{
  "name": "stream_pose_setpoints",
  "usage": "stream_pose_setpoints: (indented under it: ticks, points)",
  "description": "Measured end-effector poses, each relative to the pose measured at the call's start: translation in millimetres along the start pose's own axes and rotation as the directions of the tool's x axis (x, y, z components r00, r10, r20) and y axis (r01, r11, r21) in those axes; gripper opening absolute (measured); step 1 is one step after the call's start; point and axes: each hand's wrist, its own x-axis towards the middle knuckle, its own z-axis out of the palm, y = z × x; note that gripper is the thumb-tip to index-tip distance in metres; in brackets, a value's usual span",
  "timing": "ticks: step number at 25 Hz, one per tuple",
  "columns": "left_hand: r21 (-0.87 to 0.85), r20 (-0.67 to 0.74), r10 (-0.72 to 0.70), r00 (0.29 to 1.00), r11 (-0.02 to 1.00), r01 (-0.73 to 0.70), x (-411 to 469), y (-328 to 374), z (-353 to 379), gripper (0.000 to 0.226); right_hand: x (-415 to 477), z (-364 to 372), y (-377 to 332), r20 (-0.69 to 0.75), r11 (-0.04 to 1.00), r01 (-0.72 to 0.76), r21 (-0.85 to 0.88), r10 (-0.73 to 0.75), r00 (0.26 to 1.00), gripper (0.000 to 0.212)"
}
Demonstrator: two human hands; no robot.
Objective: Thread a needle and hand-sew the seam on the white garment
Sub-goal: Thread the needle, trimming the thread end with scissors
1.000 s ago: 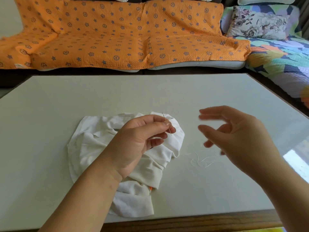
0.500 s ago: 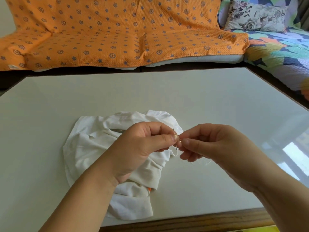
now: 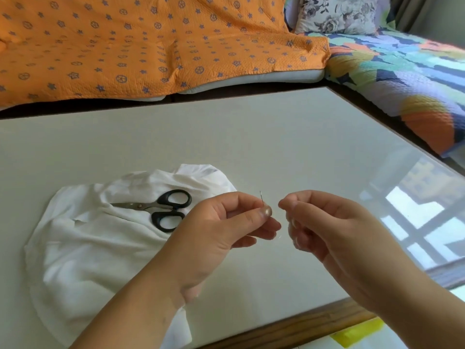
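Above the near half of the table (image 3: 276,147), just right of the white garment (image 3: 88,248): the left hand (image 3: 226,222) pinches the needle (image 3: 261,198) between thumb and forefinger. Its shaft is near upright and its upper end stands free above the thumbnail. The right hand (image 3: 327,227) is just beside it, not touching, with its thumb and forefinger tips pressed together. A faint strand of thread (image 3: 279,236) shows below the gap. I cannot see it inside the pinch, but I judge it is held there. From the right fingertips the needle lies directly left, its long axis crosswise to that approach. Scissors (image 3: 161,210) rest on the garment. I judge threading unfinished.
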Motion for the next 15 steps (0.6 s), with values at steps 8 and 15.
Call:
stream_pose_setpoints:
  ticks: [8, 15]
  points:
    - [-0.163, -0.024, 0.005, 1.0, 0.987, -0.008, -15.1, 2.5, 26.3, 0.017, -13.7, -13.7, -9.8, 0.09, 0.97, -0.05, 0.239, 0.029, 0.996, 0.011]
    - [-0.186, -0.152, 0.073, 0.986, 0.977, -0.101, -48.2, 29.1, 51.1, 0.01, -47.2, -11.4, -24.2, 0.115, 0.95, 0.004, 0.314, -0.042, 0.993, 0.015]
